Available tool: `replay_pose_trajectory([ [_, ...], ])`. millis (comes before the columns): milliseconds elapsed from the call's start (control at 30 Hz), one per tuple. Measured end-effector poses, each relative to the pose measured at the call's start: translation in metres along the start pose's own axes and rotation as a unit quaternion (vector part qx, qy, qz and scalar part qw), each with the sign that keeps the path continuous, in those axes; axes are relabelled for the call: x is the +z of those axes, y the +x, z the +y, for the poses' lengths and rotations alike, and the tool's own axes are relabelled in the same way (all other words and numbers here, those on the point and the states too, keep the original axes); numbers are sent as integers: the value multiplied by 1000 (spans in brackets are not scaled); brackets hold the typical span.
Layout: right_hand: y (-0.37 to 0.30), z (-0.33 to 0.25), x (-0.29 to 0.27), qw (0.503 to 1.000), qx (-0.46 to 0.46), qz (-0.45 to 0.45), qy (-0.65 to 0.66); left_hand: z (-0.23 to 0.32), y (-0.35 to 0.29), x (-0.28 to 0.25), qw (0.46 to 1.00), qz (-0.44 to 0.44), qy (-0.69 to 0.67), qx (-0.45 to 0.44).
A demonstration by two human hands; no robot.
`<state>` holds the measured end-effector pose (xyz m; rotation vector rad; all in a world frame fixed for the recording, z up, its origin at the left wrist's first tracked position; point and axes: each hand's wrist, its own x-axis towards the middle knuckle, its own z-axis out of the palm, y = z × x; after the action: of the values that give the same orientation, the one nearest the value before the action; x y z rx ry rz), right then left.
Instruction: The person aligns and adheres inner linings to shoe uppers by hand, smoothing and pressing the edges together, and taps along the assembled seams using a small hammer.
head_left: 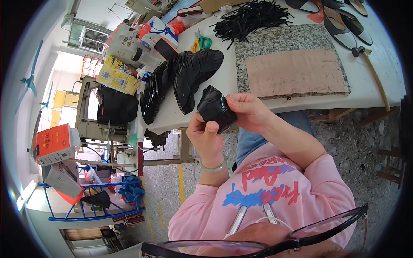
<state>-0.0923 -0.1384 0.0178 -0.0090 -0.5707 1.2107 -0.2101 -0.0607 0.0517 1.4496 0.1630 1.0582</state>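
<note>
Both of my hands are closed on a glossy black piece of leather (214, 107), curved and partly folded, just off the table's front edge. My left hand (205, 136) grips its lower left side, thumb up, while my right hand (248, 111) pinches its right edge between thumb and fingers. Beyond it on the table lie two overlapping rows of similar shiny black pieces (195, 79), stacked one over another. Right of the held piece, a pinkish-tan board (297, 73) rests on a speckled granite slab (282, 38).
A heap of thin black strips (254, 21) lies at the back, near green-and-orange-handled scissors (201, 42). On the right are a hammer (376, 77) and several black-and-white shoes (340, 30). A phone (165, 48) lies by bags at the left; a sewing machine (88, 103) stands farther left.
</note>
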Motion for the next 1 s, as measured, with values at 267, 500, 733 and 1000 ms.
replay_pose_trajectory([
  [267, 0, -2, 5, 999, 11, 50, -7, -1, 1, 3, 1000, 2, -4, -17],
  [500, 0, -2, 7, 998, 16, 55, -11, -1, 0, 8, 999, -1, 38, 26],
  [733, 1, -1, 3, 996, -26, 62, -61, 2, 0, 11, 998, 14, 44, 30],
  [1000, -8, -48, 23, 685, -311, 22, -659, -9, 31, 20, 999, -39, -6, -21],
])
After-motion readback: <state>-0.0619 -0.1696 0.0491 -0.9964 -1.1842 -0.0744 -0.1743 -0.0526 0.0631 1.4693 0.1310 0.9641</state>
